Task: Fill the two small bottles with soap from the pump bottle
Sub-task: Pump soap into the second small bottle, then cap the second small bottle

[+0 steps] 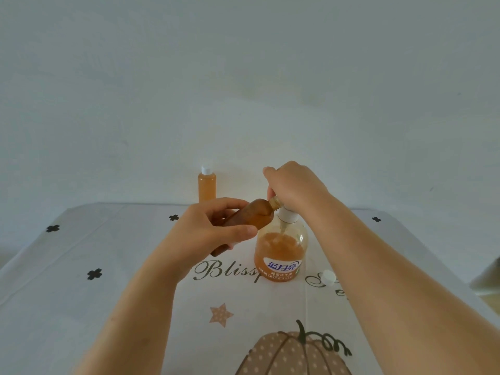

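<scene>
My left hand (216, 228) grips a small bottle (257, 213) full of orange soap, tilted with its open neck up against the pump spout. My right hand (293, 186) sits curled over the pump head of the pump bottle (281, 253), hiding the head; the white collar shows below it. The pump bottle is clear, about half full of orange soap, and stands on the table. A second small bottle (207, 185), full of orange soap with a white cap, stands upright at the table's far edge. A loose white cap (328, 277) lies right of the pump bottle.
The table (108, 266) wears a white cloth printed with black clovers, script lettering, a star and a pumpkin. A plain wall rises behind it. A dim object (487, 274) shows past the right edge.
</scene>
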`<state>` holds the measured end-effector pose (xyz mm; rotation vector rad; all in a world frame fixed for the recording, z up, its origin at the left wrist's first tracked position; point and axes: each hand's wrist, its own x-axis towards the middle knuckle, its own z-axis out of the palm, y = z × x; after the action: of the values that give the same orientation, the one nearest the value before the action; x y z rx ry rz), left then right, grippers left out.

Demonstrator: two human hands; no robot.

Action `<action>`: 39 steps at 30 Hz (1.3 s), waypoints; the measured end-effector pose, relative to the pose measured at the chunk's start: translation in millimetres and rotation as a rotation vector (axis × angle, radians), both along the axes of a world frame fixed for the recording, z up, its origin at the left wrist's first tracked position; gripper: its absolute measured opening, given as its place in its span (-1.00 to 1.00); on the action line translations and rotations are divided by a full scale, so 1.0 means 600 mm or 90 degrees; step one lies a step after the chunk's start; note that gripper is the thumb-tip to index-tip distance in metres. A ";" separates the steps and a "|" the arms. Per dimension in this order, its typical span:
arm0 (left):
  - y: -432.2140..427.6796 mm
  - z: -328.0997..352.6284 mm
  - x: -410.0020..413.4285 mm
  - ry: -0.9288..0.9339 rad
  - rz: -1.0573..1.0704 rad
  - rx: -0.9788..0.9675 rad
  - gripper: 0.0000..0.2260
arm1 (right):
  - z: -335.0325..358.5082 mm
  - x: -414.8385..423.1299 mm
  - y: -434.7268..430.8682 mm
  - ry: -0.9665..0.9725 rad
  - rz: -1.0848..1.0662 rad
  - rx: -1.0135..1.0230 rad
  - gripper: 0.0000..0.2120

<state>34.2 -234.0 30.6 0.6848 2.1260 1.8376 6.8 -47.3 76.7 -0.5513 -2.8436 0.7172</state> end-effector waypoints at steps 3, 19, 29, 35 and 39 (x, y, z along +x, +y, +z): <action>0.002 -0.001 0.001 -0.006 0.001 0.000 -0.73 | 0.001 0.003 0.000 0.002 -0.006 -0.003 -0.61; 0.017 -0.002 0.011 0.000 0.046 -0.053 -0.74 | 0.028 0.027 0.008 0.235 -0.031 -0.206 -0.59; 0.026 -0.031 0.063 0.017 0.081 -0.064 -0.69 | 0.013 0.101 0.052 0.253 -0.031 -0.151 -0.86; 0.066 -0.042 0.110 0.028 0.118 -0.020 -0.67 | -0.037 0.176 0.083 0.204 -0.037 -0.097 -0.89; 0.081 -0.053 0.133 0.049 0.152 -0.023 -0.66 | -0.089 0.209 0.097 0.104 -0.018 -0.043 -0.93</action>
<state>113.7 -185.1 -1.1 0.5198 2.3747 1.9111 132.4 11.0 23.4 -0.5155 -2.6641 0.8174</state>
